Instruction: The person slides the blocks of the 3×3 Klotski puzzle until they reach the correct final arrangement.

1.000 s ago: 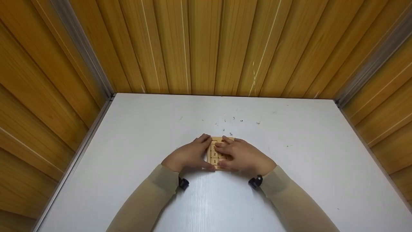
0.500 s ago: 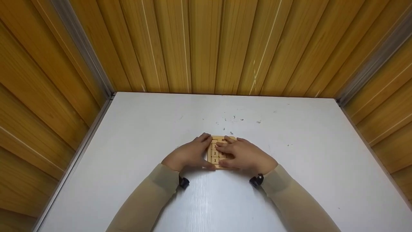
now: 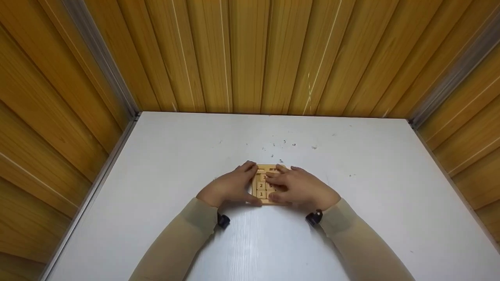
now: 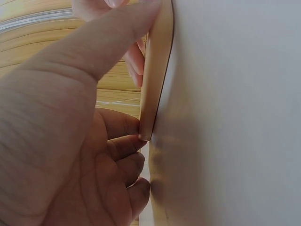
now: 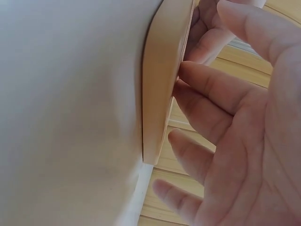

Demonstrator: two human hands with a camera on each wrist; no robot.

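Observation:
A wooden number slide puzzle [image 3: 261,202] lies flat on the white table, in the middle of the head view. Tiles 1, 2 and 3 show on its left side; a gap lies left of the 3 tile [image 3: 264,177]. My left hand [image 3: 230,187] grips the frame's left side, thumb at the near corner and fingers at the far one. In the left wrist view its fingertips meet the puzzle's edge [image 4: 157,66]. Over the right half lies my right hand [image 3: 302,189], hiding several tiles. Its extended fingertips [image 5: 186,70] touch the puzzle's top in the right wrist view.
The white table [image 3: 187,148] carries small dark marks [image 3: 294,144] beyond the puzzle. Wood-look panel walls [image 3: 250,58] stand at the back and both sides. A black wrist device [image 3: 223,221] sits at each sleeve's cuff.
The 3 tile has slid to the right, leaving a gap at its left. My right hand has shifted slightly right with it, while my left hand keeps its hold on the frame.

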